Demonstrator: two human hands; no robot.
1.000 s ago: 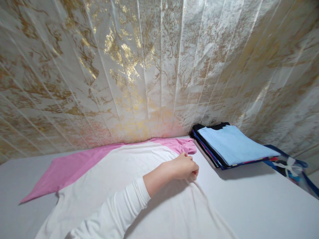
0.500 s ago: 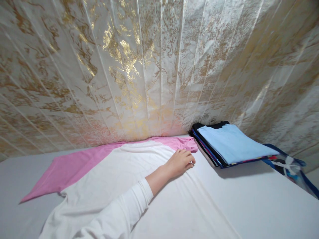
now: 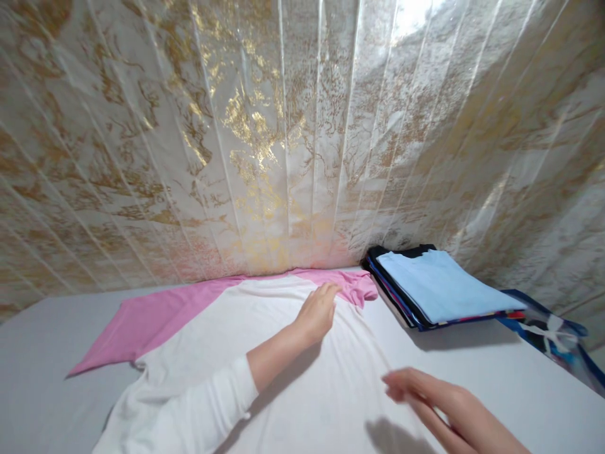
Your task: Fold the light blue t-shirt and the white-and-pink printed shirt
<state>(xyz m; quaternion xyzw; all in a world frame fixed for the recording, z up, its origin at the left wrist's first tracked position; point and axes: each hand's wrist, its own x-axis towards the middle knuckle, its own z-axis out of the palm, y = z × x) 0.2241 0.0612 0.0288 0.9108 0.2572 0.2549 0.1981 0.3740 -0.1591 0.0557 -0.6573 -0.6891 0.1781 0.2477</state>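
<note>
A white shirt (image 3: 283, 372) with pink sleeves lies spread over a pale surface. Its left pink sleeve (image 3: 155, 321) is laid out flat, while the right pink sleeve (image 3: 355, 285) is bunched up. My left hand (image 3: 316, 315) hovers over the shirt's upper part, fingertips close to the bunched sleeve; its fingers are fairly straight and hold nothing I can see. Above the shirt's right edge is my right hand (image 3: 444, 400), slightly blurred. Its fingers point left, a gap shows beside the thumb, and a shadow falls on the cloth below.
At the back right sits a stack of folded clothes, with a light blue shirt (image 3: 439, 284) on top. Beyond it lies a clear bag with blue trim (image 3: 551, 331). A gold-and-silver patterned wall covering (image 3: 293, 126) rises behind the pale surface (image 3: 38, 353).
My right hand has come into view from the lower right. The left hand has drawn back slightly leftward from the right sleeve, its fingers straighter. The view has shifted a little.
</note>
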